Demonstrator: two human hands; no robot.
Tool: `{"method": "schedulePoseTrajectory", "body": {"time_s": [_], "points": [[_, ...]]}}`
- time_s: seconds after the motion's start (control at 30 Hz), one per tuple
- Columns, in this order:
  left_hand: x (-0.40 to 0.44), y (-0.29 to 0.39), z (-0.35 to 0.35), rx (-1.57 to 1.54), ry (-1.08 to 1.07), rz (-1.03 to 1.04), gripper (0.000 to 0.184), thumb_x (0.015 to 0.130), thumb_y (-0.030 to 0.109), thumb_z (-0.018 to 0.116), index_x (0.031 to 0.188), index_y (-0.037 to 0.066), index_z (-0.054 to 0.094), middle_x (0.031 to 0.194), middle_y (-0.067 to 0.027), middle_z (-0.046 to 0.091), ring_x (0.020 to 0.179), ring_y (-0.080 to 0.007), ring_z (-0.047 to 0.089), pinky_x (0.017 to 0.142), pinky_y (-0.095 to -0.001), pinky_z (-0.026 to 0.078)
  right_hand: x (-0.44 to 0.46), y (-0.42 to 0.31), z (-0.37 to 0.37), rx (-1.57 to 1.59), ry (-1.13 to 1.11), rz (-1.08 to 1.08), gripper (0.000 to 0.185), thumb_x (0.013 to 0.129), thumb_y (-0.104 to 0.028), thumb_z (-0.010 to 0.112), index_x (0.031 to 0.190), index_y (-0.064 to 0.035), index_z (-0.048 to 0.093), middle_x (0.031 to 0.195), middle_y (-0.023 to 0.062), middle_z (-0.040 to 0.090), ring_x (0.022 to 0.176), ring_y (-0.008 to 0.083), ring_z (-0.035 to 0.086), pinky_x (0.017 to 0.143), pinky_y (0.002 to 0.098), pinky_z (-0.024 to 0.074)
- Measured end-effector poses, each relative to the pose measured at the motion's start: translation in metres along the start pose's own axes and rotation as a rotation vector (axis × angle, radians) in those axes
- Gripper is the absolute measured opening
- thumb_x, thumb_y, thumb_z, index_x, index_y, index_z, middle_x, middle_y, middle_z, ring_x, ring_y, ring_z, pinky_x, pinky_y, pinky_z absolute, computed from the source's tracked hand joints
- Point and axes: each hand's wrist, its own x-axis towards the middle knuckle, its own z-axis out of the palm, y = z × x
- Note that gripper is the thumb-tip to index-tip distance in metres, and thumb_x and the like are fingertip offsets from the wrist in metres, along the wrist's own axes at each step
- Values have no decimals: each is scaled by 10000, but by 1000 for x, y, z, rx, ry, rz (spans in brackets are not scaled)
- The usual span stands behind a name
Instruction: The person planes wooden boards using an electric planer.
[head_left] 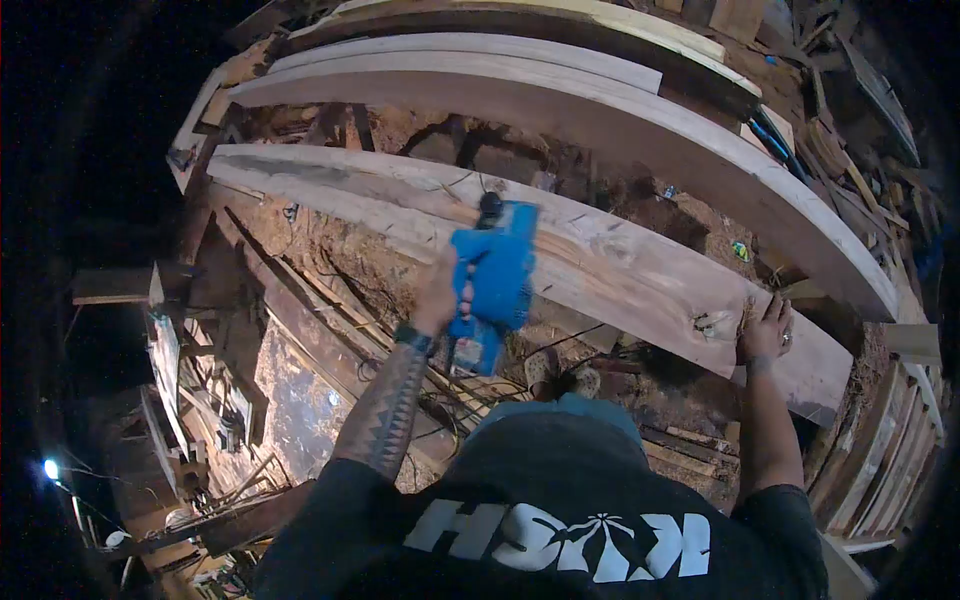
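Observation:
My left hand (436,295) is wrapped around the handle of a blue power planer (505,265) with a black knob at its far end. The planer is over a long wooden plank (640,255), overlapping its near edge; whether it touches the wood I cannot tell. The plank lies lengthwise across the view, with knots and a darker streak along its left part. Toward the plank's right end, my right hand (768,330) rests on its face near a knot, fingers stretched out and holding nothing.
Beyond the plank stands a long curved board (600,110), with more boards behind it. Wood shavings cover the ground. Scrap timber (890,180) is piled at the right. Cords and loose strips (340,300) lie at the left, and a lamp (51,468) shines at the far left.

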Motion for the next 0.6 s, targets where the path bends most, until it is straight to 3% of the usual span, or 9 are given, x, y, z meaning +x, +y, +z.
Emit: {"method": "schedulePoseTrajectory", "body": {"time_s": [0.17,0.37,0.47,0.57,0.6], "points": [[24,14,-50,59,287,142,734,1024,755,428,996,44,607,649,-53,569,473,-163,535,432,-347,459,1,3,4,-52,8,-23,791,986,-660,536,1644,-263,349,1725,97,298,1548,408,324,1220,624,251],[104,55,-106,77,272,215,743,998,769,467,932,42,610,607,-45,539,460,-168,524,429,-363,454,-4,-6,-1,18,42,-4,787,993,-614,575,1638,-210,374,1708,93,317,1543,405,317,1200,659,275],[112,68,-117,95,296,178,734,998,760,482,960,42,625,612,-40,536,467,-164,517,431,-354,447,24,19,66,196,142,-42,793,996,-610,576,1649,-215,359,1724,101,294,1569,393,273,1233,648,214],[100,46,-133,51,277,218,745,993,766,489,999,36,639,627,-39,548,472,-156,509,429,-342,435,5,-47,89,231,74,-397,784,975,-602,581,1648,-271,353,1697,204,312,1557,432,288,1238,632,220],[90,36,-141,31,252,214,756,991,771,486,1011,32,642,627,-38,549,470,-153,506,427,-340,430,-9,-69,110,142,104,-469,793,972,-608,582,1652,-276,346,1706,201,291,1565,438,266,1235,657,192]]}}
